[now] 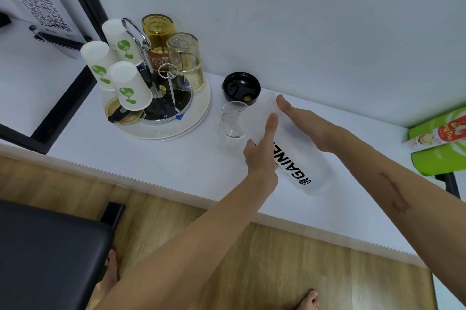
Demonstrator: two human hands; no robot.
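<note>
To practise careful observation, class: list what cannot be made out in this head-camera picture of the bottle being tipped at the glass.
- Head view: fingers of the right hand, hidden behind the shaker bottle.
- Head view: whether anything pours into the drinking glass; the bottle's frosted wall blurs its mouth.
- Head view: green package, cut off by the right edge.
- Head view: QR code sign, print too small.

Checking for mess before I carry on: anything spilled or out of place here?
No spill shows. The left hand and right hand tilt the shaker bottle toward the glass, as for pouring. Only a black lid lies upturned on the counter behind the glass.
</note>
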